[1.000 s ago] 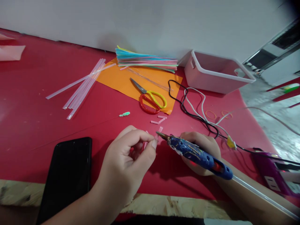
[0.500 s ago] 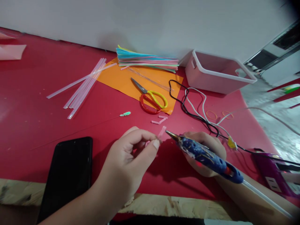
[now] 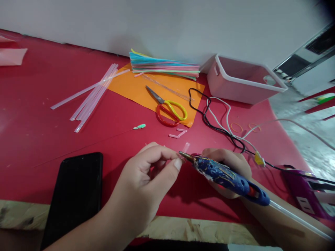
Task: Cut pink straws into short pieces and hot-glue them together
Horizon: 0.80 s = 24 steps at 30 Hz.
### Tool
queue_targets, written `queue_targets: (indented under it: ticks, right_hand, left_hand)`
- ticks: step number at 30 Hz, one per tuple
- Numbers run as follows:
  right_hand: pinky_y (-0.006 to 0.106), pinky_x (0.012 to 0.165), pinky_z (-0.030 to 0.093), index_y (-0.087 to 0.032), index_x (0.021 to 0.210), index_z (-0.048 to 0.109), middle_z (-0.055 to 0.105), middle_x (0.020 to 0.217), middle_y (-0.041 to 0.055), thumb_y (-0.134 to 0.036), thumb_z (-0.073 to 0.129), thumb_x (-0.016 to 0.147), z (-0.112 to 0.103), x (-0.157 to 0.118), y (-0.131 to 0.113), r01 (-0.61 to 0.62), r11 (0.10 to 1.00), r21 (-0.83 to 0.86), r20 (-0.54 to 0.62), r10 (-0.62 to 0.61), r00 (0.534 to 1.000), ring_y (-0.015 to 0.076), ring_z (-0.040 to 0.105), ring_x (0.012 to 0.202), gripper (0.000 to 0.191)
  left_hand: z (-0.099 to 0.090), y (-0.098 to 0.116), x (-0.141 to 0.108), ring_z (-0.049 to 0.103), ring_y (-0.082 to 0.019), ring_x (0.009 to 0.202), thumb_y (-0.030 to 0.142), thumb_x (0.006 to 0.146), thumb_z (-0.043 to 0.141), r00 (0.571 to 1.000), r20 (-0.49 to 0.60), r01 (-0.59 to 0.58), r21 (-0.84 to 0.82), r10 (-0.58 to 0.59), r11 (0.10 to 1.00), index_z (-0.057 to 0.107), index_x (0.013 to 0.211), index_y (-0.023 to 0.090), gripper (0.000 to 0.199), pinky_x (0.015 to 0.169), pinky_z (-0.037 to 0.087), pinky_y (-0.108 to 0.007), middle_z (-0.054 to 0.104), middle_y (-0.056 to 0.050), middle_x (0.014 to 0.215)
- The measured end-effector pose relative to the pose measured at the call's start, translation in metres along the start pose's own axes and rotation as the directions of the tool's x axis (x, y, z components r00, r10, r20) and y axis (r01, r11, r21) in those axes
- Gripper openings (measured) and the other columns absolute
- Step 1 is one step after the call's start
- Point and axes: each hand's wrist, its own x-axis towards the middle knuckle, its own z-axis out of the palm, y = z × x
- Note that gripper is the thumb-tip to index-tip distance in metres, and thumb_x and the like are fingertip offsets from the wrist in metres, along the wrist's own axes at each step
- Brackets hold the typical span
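Note:
My left hand point(image 3: 154, 177) pinches a small pink piece between thumb and forefinger; most of it is hidden by the fingers. My right hand point(image 3: 227, 167) is wrapped round a blue glue gun point(image 3: 222, 174), whose metal tip is at my left fingertips. A clear glue stick point(image 3: 295, 214) sticks out of the gun's rear. Just beyond the tip shows a short translucent pink strip point(image 3: 186, 147). Short pink pieces point(image 3: 181, 134) lie on the red table point(image 3: 125, 146), below scissors point(image 3: 167, 108) with red and yellow handles.
Glue sticks point(image 3: 91, 94) lie left of an orange sheet point(image 3: 125, 87) and a pipe-cleaner bundle point(image 3: 162, 64). A pink basket point(image 3: 243, 85), cables point(image 3: 205, 116), a green-tipped wire point(image 3: 139, 126), a black phone point(image 3: 75, 195) and a purple power strip point(image 3: 303, 198) surround my hands.
The glue gun's tip has moved left and slightly down to my left fingertips. My left hand has shifted slightly to the right.

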Motion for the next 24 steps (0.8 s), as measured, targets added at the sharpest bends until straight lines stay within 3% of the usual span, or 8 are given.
queue_targets:
  ticks: [5, 12, 20, 24]
  right_hand:
    - [0.028, 0.051, 0.046, -0.025, 0.096, 0.057, 0.064, 0.074, 0.0023, -0.022, 0.064, 0.092, -0.001, -0.001, -0.002, -0.032, 0.999, -0.033, -0.011, 0.032, 0.999, 0.0163, 0.060, 0.058, 0.008]
    - [0.027, 0.051, 0.047, -0.024, 0.095, 0.058, 0.064, 0.073, 0.0002, -0.016, 0.067, 0.085, 0.000, 0.003, -0.003, -0.007, 0.998, -0.056, -0.036, 0.005, 0.999, 0.0147, 0.060, 0.056, 0.016]
    - [0.029, 0.053, 0.049, -0.026, 0.094, 0.059, 0.069, 0.076, 0.0007, -0.014, 0.069, 0.082, -0.002, -0.002, -0.002, -0.072, 0.991, -0.116, -0.071, 0.064, 0.995, 0.0163, 0.062, 0.057, 0.020]
    - [0.029, 0.053, 0.048, -0.026, 0.096, 0.060, 0.068, 0.076, -0.0008, -0.013, 0.071, 0.080, -0.001, -0.007, 0.004, -0.069, 0.996, -0.061, -0.116, 0.062, 0.991, 0.0155, 0.061, 0.058, 0.023]
  left_hand:
    - [0.001, 0.000, 0.000, 0.055, -0.011, 0.073, 0.025, 0.093, 0.065, 1.000, 0.007, -0.013, 0.023, 0.013, 1.000, 0.070, 0.079, 0.024, 0.014, 0.068, 0.045, -0.022, 0.059, 0.003, 0.077]
    - [0.000, 0.001, -0.001, 0.054, -0.011, 0.071, 0.024, 0.092, 0.065, 1.000, 0.000, -0.024, 0.021, 0.024, 0.999, 0.071, 0.079, 0.024, 0.014, 0.067, 0.045, -0.022, 0.059, 0.003, 0.076]
    - [0.000, 0.001, -0.002, 0.053, -0.012, 0.069, 0.024, 0.092, 0.065, 1.000, 0.008, -0.015, 0.030, 0.015, 0.999, 0.069, 0.078, 0.024, 0.015, 0.065, 0.045, -0.023, 0.058, 0.003, 0.075]
    - [0.001, 0.002, -0.001, 0.054, -0.012, 0.069, 0.024, 0.093, 0.063, 1.000, 0.004, -0.021, 0.064, 0.021, 0.998, 0.069, 0.080, 0.024, 0.015, 0.065, 0.045, -0.024, 0.057, 0.002, 0.076]
